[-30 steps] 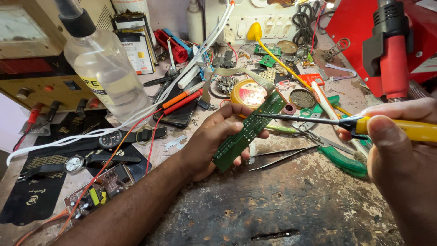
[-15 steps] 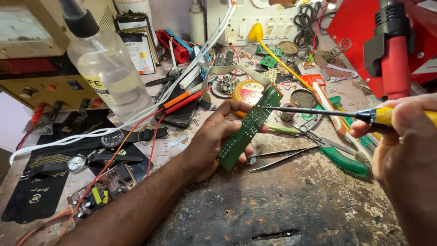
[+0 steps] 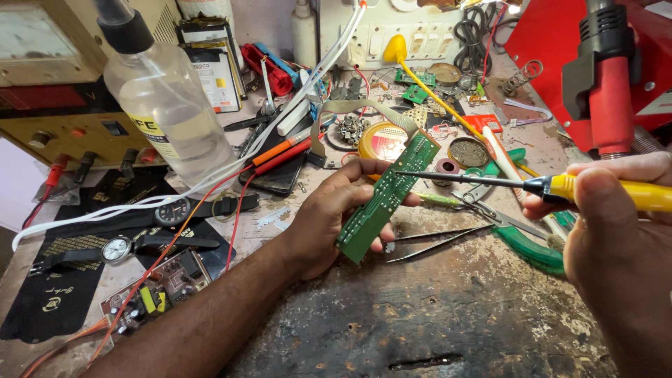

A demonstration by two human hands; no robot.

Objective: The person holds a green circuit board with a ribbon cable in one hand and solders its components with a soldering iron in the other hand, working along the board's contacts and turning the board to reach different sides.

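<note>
Clear plastic bottle (image 3: pixel 164 105) standing far left by two wristwatches (image 3: pixel 150 227); left hand (image 3: pixel 329 213) pinching green circuit board (image 3: pixel 388 196) tilted above worn bench (image 3: pixel 448 315), as 1 s ago. Soldering iron (image 3: pixel 532 185), fingers of right hand (image 3: pixel 619 238) wrapped round handle, now w/ tip touching board's upper part, having closed in from right, so prob. working a joint.

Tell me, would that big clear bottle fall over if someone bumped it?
Probably fairly easily: the clear bottle stands tall and narrow on the bench. It looks mostly empty, so likely light. Its round body would probably roll once down.
</note>
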